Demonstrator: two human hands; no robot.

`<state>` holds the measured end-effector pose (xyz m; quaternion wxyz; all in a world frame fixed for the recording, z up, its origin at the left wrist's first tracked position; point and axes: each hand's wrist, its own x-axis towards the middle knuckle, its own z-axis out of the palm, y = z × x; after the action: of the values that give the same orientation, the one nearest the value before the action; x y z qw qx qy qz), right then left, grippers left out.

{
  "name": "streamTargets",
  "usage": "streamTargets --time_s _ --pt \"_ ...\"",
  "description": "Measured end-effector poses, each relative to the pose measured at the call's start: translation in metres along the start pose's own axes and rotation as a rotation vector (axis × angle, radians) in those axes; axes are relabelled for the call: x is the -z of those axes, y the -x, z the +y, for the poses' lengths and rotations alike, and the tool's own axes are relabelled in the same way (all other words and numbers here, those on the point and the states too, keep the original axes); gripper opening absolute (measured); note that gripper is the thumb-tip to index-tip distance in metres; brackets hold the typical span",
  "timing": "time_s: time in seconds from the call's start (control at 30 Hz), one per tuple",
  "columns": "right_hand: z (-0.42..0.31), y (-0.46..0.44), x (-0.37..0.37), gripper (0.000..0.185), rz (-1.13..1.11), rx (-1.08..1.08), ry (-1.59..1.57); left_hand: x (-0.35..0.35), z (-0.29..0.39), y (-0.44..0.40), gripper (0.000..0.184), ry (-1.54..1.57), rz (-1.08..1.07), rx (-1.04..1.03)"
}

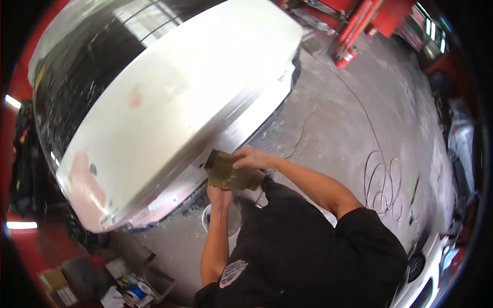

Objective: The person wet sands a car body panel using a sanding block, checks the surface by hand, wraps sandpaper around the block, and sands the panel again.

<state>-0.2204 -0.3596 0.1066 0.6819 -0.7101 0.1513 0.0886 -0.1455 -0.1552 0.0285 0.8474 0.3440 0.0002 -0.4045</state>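
Observation:
An olive-brown sheet of sandpaper (226, 172) is held between my two hands, close to the rear of a white car (169, 87). It looks bent, with a dark edge at its upper left corner. My left hand (220, 196) grips the sheet from below, its fingers partly hidden behind it. On the upper right side, my right hand (251, 158) is closed on the sheet with the thumb over its face. Pinkish patches (86, 179) mark the car's white panel at the lower left.
Below my hands, a bucket (233, 219) stands on the grey floor, partly hidden by my arm. A coiled hose (382, 187) lies to the right. Red lifting equipment (352, 36) stands at the top right. Boxes and supplies (136, 292) sit at the lower left.

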Motion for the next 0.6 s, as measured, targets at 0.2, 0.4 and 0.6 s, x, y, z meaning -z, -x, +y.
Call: streamTargets --time_s 0.2,0.4,0.6 --pt "0.036 0.043 0.055 0.023 0.406 0.032 -0.236 -0.105 -0.018 -0.030 0.065 -0.014 -0.234 0.216" --pt "0.059 0.065 0.106 0.019 0.606 0.203 -0.147 -0.151 -0.059 -0.065 0.074 -0.642 -0.308 0.032" --pt "0.073 0.063 0.169 0.022 0.646 0.160 -0.376 -0.222 -0.078 -0.099 0.060 -0.942 -0.349 -0.115"
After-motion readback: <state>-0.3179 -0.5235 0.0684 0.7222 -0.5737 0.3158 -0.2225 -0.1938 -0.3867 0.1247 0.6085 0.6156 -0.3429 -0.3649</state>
